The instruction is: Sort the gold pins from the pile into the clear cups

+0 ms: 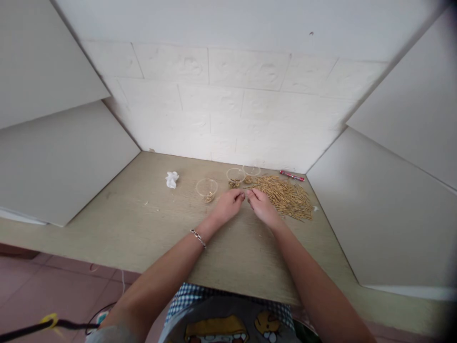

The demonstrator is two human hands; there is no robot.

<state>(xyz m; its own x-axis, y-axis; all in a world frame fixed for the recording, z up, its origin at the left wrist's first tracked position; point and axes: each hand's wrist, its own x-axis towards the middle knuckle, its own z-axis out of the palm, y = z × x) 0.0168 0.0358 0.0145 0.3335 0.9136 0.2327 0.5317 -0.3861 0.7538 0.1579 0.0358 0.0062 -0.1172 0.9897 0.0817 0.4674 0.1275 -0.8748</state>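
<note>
A: What are the hands doing at this moment?

B: They are meeting fingertip to fingertip over the middle of the table (143,224); the left hand (228,204) and the right hand (262,205) are pinching together at something very small between them; it looks like one of the thin sticks, but it is too small to tell for sure.

A: And where is the rest lying?

B: The heap of sticks (285,194) is spreading just right of the right hand, toward the far right corner; they are slender, straight, pale golden, like splinters of bamboo or wood, lying roughly parallel.

A: How should one be handling such a piece?

B: I would judge a light pinch at each end is serving best; pressing hard is risking a snap, since the sticks look brittle; keeping the wrists resting on the table is steadying the fingers.

A: And the cups?

B: Three clear plastic cups are standing just beyond the hands: the left cup (206,188), the middle cup (235,176) and the far cup (251,172); each is holding a little brownish matter at its bottom; they look thin-walled and easy to tip.

A: Anything else?

B: A crumpled white tissue (172,179) is lying to the far left; a red pen (292,176) is lying by the wall; the tabletop is showing a matte, pale wood grain.
</note>
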